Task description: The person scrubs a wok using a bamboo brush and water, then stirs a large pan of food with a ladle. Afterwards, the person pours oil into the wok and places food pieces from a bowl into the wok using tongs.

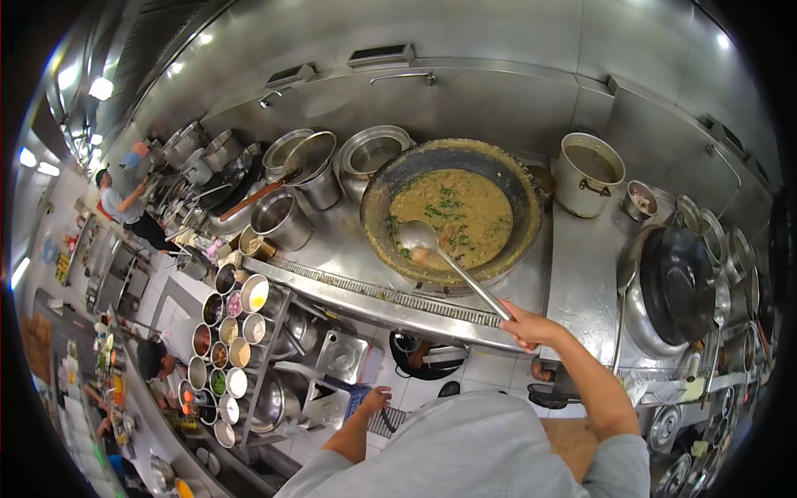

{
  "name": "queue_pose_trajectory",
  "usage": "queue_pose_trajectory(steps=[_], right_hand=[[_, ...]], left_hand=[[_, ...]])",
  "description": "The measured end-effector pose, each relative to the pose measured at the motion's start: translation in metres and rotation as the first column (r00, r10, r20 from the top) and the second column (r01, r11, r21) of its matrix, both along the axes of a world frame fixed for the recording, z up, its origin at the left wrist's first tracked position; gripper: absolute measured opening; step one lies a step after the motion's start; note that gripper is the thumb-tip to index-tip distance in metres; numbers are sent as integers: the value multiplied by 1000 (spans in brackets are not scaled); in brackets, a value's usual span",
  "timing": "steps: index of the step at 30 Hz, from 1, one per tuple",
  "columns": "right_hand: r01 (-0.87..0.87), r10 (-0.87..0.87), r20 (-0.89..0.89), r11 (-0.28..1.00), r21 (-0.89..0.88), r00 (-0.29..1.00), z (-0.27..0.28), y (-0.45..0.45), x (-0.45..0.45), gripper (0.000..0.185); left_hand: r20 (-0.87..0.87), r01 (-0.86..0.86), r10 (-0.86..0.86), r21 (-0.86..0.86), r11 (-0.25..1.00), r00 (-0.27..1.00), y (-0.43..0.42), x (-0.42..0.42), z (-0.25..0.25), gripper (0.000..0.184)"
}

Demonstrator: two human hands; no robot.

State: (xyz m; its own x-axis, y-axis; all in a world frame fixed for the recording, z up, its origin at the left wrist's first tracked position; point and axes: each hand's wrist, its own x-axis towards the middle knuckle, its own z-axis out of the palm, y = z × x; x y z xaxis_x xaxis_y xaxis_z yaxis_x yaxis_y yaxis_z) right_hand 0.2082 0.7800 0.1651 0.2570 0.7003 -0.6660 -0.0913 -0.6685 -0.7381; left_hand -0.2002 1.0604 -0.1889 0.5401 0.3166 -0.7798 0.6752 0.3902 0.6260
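My right hand (527, 325) is closed around the long handle of a metal ladle (465, 276). The ladle's bowl rests in a thick yellowish stew (477, 203) with chopped green leaves, near the front left of a large wok (519, 178). Some pale stew sits in the ladle's bowl. Low at my left side, my left hand (375, 400) hangs with loosely bent fingers that look apart. Close to it are a blue container (353, 402) and a metal pan (326, 404); I see no clear hold on either.
Left of the wok stand metal pots (281, 217) and a wooden-handled strainer (311, 158). A tall pot (589, 174) and a small bowl (640, 200) are to the right, beside a black wok (677, 282). Seasoning tins (239, 353) fill a rack. Other people (124, 203) work at left.
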Motion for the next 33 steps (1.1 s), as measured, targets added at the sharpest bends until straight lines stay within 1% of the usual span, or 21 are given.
queue_pose_trajectory(steps=[1, 3, 5, 7, 8, 9, 11, 12, 13, 14, 15, 17, 19, 21, 23, 24, 27, 29, 30, 31, 33], right_hand=[[15, -13, -88, 1000, 26, 996, 5, -9, 1, 69], [51, -54, -131, 998, -31, 990, 20, -31, 8, 68], [85, -101, -217, 993, -82, 971, 29, -42, 14, 66], [97, -111, -242, 993, -72, 964, 14, -34, 11, 66], [150, -163, -333, 987, -65, 929, 7, -26, 5, 66], [205, -213, -422, 977, -65, 881, 3, -21, -1, 67], [247, -251, -439, 967, -68, 863, 11, -30, -9, 66], [246, -261, -314, 965, -87, 913, 17, -36, -10, 66], [244, -261, -179, 963, -112, 949, 22, -42, -9, 66], [221, -225, -80, 974, -56, 971, 20, -48, -9, 66], [220, -227, -71, 971, -88, 971, 22, -53, -10, 66], [225, -225, 5, 972, -71, 974, 28, -51, -13, 65], [240, -241, 4, 967, -85, 971, 38, -46, -18, 65], [260, -251, 92, 961, -100, 964, 40, -46, -20, 66], [258, -250, 84, 961, -100, 965, 45, -50, -13, 65], [235, -221, 114, 963, -132, 969, 51, -52, -9, 66], [187, -157, 167, 966, -179, 973, 64, -60, 6, 68], [69, -13, 263, 976, -206, 965, 76, -61, 14, 67], [-40, 124, 341, 969, -246, 932, 86, -58, 17, 69], [-38, 120, 338, 970, -242, 934, 86, -57, 17, 69], [-76, 214, 380, 935, -346, 900, 88, -55, 14, 71]], left_hand=[[2, 2, -2, 2, 1000, 1000, 3, -1, -1, 36], [-65, -48, 54, 84, 995, 996, -4, -9, 4, 36], [-40, -50, 54, 93, 994, 998, -5, -26, 3, 35], [4, -31, 31, 52, 998, 1000, 1, -44, -10, 34], [32, -103, 101, 85, 991, 994, -5, -47, -14, 34], [34, -106, 103, 76, 992, 994, -6, -50, -18, 34], [-79, -45, 50, 64, 997, 996, -6, -58, -11, 34], [-89, -45, 54, 103, 994, 995, -8, -61, -18, 33], [-87, -47, 53, 80, 996, 995, -6, -63, -26, 33], [-68, -101, 101, 2, 995, 993, -6, -66, -29, 33], [-54, -154, 150, -77, 985, 987, -9, -72, -34, 32], [-81, -40, 48, 96, 995, 996, -18, -88, -64, 36], [-81, -63, 68, 67, 996, 994, -27, -89, -49, 36], [-93, -69, 74, 52, 996, 993, -31, -89, -29, 36], [-102, -119, 125, 56, 991, 987, -34, -91, -18, 38], [-138, -97, 108, 87, 991, 984, -35, -94, -20, 36], [-140, -34, 44, 68, 997, 989, -34, -105, -27, 36], [-149, -35, 45, 69, 997, 988, -36, -105, -28, 37], [-145, -50, 59, 60, 997, 988, -37, -103, -28, 37], [-142, -65, 72, 53, 996, 987, -36, -103, -27, 36], [-136, -78, 84, 52, 996, 987, -34, -98, -20, 37]])
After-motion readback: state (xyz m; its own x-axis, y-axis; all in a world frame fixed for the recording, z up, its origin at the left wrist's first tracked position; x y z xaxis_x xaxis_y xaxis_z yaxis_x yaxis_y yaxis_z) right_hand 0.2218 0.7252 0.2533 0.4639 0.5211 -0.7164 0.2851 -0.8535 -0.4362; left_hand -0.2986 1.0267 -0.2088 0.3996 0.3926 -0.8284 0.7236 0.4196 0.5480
